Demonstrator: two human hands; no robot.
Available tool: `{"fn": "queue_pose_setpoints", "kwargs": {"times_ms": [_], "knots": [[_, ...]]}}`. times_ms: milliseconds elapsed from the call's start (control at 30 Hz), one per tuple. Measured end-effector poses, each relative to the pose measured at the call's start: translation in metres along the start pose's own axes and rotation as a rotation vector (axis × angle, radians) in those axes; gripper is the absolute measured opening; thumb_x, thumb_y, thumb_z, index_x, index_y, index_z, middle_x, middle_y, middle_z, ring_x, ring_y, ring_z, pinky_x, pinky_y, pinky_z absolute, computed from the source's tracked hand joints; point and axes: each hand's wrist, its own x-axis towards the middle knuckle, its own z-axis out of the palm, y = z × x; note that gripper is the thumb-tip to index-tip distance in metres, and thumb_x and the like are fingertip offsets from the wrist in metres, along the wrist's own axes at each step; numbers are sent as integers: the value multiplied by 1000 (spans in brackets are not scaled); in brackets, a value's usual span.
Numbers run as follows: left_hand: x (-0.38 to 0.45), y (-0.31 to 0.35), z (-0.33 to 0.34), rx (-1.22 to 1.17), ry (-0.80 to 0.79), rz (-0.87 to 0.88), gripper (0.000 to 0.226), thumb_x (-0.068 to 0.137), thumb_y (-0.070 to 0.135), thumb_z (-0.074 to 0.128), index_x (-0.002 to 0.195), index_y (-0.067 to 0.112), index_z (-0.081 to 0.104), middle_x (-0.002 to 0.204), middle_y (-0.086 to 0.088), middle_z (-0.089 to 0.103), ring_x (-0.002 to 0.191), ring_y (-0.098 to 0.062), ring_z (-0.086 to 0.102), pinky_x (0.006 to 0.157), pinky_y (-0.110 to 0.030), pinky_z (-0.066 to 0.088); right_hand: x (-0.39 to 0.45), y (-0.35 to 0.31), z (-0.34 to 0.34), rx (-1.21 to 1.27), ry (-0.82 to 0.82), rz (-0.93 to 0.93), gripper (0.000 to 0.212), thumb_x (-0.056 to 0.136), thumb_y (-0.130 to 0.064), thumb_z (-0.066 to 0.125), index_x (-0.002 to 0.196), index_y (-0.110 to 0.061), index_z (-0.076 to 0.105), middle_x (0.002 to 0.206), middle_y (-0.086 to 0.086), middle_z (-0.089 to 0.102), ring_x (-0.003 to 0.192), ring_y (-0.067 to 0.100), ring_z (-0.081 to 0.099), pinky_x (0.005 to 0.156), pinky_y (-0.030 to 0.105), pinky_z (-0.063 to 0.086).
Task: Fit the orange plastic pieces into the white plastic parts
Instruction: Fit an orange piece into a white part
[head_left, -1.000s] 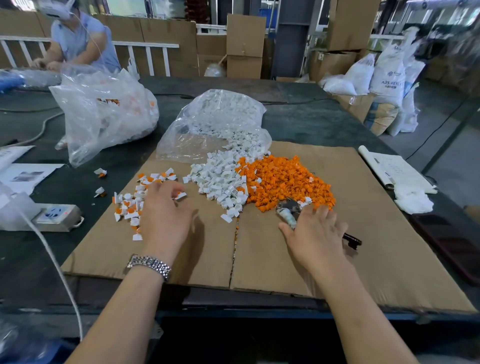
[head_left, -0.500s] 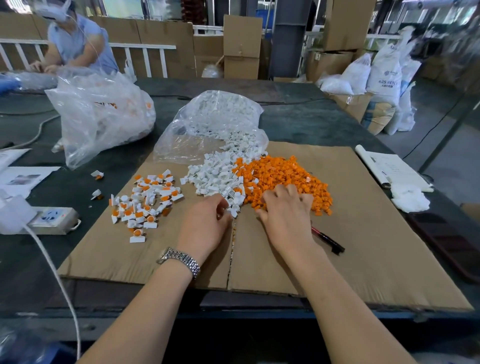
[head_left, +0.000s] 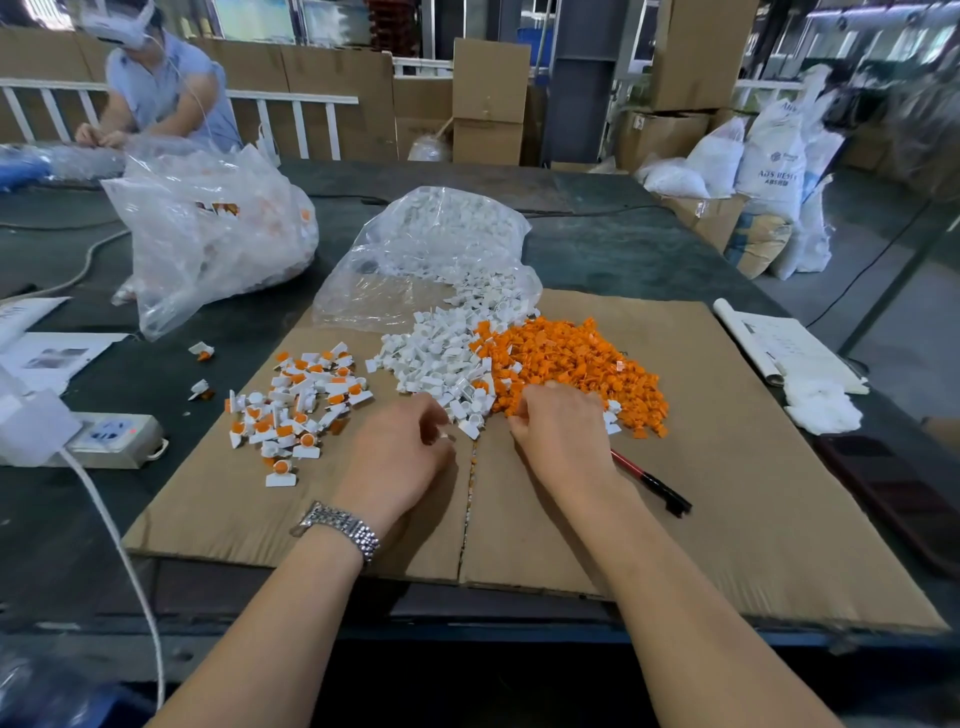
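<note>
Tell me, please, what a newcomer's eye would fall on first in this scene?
Probably the bright heap of orange pieces on the cardboard sheet, touching a pile of white parts spilling from a clear bag. In front, the left hand pinches a white part and the right hand reaches into the orange heap; fitted pieces lie scattered at left.

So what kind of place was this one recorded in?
Most likely a small factory or warehouse assembly floor. Stacked brown cardboard boxes and white woven resin sacks line the back, and loose heaps of white plastic parts and orange plastic pieces lie on a flattened cardboard sheet.
</note>
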Motion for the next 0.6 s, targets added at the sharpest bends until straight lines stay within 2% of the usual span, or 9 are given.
{"fn": "queue_pose_setpoints", "kwargs": {"times_ms": [67,133,200,233,300,367,433,500,600], "knots": [[-4,-2,-6,-277,-22,-89,19,90,18,75,105,29,70,84,8,70,75,-7,70,66,-25,60,-3,3,-6,186,39,27,14,96,-29,59,100,-19,67,96,-1,64,89,19,62,89,39,47],[-9,-1,-12,-706,-84,-248,18,89,9,76,102,21,75,81,0,76,68,-8,72,57,-18,57,-6,5,-12,369,72,54,13,93,-27,63,99,-19,72,93,-4,67,86,15,63,83,36,51],[-13,-1,-16,-1143,-163,-401,21,85,-2,76,105,5,76,87,-11,78,73,-16,75,63,-21,60,-9,6,-15,519,85,66,12,92,-24,66,93,-20,76,87,-7,70,81,10,63,76,30,53],[-13,-2,-17,-1280,-192,-436,25,83,-4,75,107,-1,75,92,-16,77,77,-20,75,68,-24,62,-11,6,-17,600,79,76,11,91,-24,67,90,-19,77,85,-9,71,78,7,63,74,27,53],[-13,-5,-17,-1425,-249,-435,29,80,-4,73,109,-5,74,96,-19,76,81,-22,75,72,-24,63,-13,6,-19,801,48,109,10,91,-22,69,88,-18,78,81,-10,73,73,4,65,66,22,52],[-14,-7,-16,-1486,-296,-410,32,81,-1,70,113,-3,72,91,-15,75,79,-20,75,71,-24,62,-15,3,-23,988,-5,126,8,92,-20,69,89,-17,76,76,-6,75,70,2,69,62,17,52],[-14,-8,-14,-1531,-336,-395,33,83,1,68,116,0,71,87,-12,74,78,-19,74,71,-24,62,-16,-1,-27,1131,-50,117,6,93,-16,68,89,-12,72,78,0,76,75,5,73,71,20,56],[-14,-8,-13,-1567,-376,-398,28,84,3,67,111,2,75,85,-12,73,76,-19,74,70,-24,62,-17,-5,-33,1276,-83,103,6,94,-12,67,91,-8,69,83,4,76,81,10,75,76,23,58],[-15,-7,-13,-1597,-438,-390,22,86,5,65,102,4,80,82,-12,72,74,-17,73,67,-23,62,-19,-9,-38,1322,-104,17,3,95,-14,67,93,-13,69,83,-6,73,82,6,68,75,16,52]]}}
